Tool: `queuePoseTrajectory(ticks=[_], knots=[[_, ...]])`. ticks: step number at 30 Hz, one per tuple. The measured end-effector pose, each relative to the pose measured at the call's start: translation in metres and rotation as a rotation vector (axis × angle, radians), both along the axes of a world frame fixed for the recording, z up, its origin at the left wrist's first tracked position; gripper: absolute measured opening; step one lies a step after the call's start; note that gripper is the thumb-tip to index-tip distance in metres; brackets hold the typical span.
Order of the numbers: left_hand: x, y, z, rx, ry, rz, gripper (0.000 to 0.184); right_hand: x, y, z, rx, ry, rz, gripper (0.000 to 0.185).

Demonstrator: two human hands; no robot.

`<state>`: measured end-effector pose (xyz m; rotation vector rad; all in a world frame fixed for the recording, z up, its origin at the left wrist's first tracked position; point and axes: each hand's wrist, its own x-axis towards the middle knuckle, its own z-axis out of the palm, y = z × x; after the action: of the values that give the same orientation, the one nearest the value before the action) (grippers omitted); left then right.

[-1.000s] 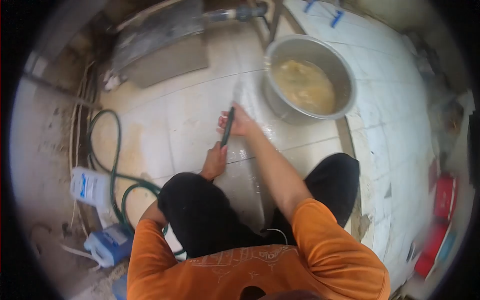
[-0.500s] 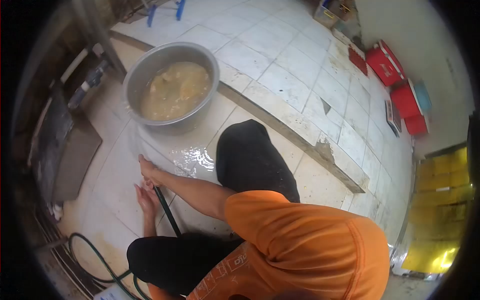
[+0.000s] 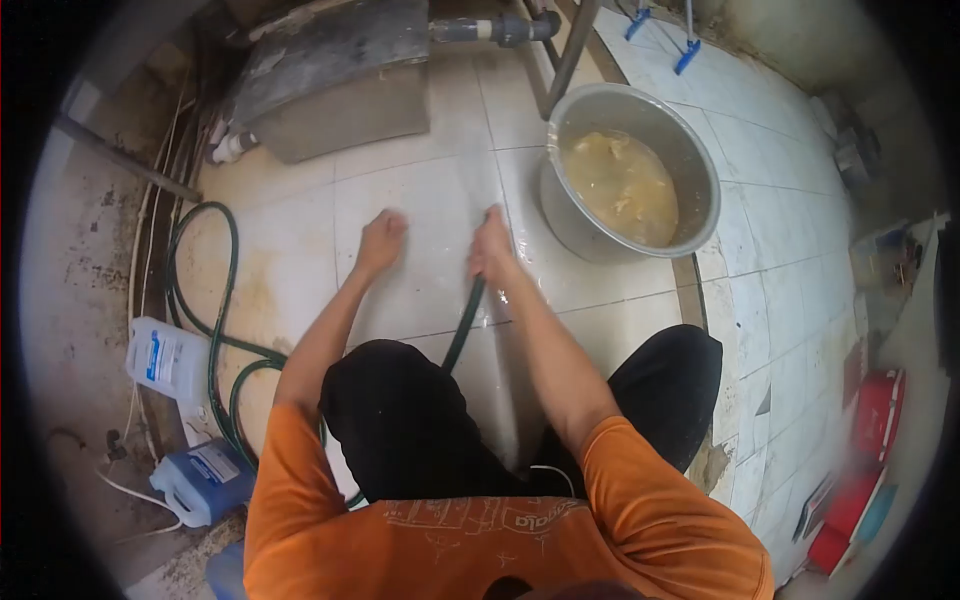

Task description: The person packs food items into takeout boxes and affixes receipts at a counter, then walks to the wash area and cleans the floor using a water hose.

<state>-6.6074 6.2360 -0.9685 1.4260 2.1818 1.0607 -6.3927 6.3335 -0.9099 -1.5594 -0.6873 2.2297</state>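
Note:
My right hand (image 3: 490,248) is wrapped around the end of a green garden hose (image 3: 464,326), over the wet tiled floor. A faint spray of water appears beyond the fingers. To its left, my left hand (image 3: 383,240) is held apart above the tiles, fingers curled and slightly blurred, with nothing visible in it. Right of my hands stands a large grey metal pot (image 3: 590,225). Cloudy brownish water (image 3: 625,205) with pale chunks fills part of it; what the chunks are is unclear.
A grey box (image 3: 340,110) with a pipe (image 3: 470,31) stands at the back left. Hose coils and two jugs, one whitish (image 3: 170,360) and one blue (image 3: 205,480), lie left. A raised tile ledge (image 3: 735,300) runs along the right, with red containers (image 3: 875,415) beyond.
The view has swung left, so the pot now appears further right. My left hand has moved away from my right hand and its fingers have curled. The right hand still grips the hose.

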Motion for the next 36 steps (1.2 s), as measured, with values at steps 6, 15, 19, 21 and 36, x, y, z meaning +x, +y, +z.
queuePoseTrajectory(ticks=[6,15,19,21,36], knots=[[-0.039,-0.241,-0.020,0.080,0.203,0.478,0.012,-0.019,0.064,0.009,0.047,-0.065,-0.187,0.065],[-0.020,-0.377,-0.071,-0.236,0.436,0.930,0.033,-0.201,-0.022,-0.022,-0.042,-0.182,0.658,0.062],[-0.017,-0.375,-0.061,-0.243,0.323,1.003,0.036,-0.295,-0.112,-0.039,-0.159,-0.225,0.780,0.061],[-0.025,-0.371,-0.057,-0.183,0.290,0.997,0.034,-0.336,-0.153,-0.058,-0.122,-0.180,0.875,0.065],[-0.037,-0.380,-0.061,-0.358,0.223,0.949,0.033,-0.586,-0.043,-0.013,0.195,-0.107,0.609,0.065]])
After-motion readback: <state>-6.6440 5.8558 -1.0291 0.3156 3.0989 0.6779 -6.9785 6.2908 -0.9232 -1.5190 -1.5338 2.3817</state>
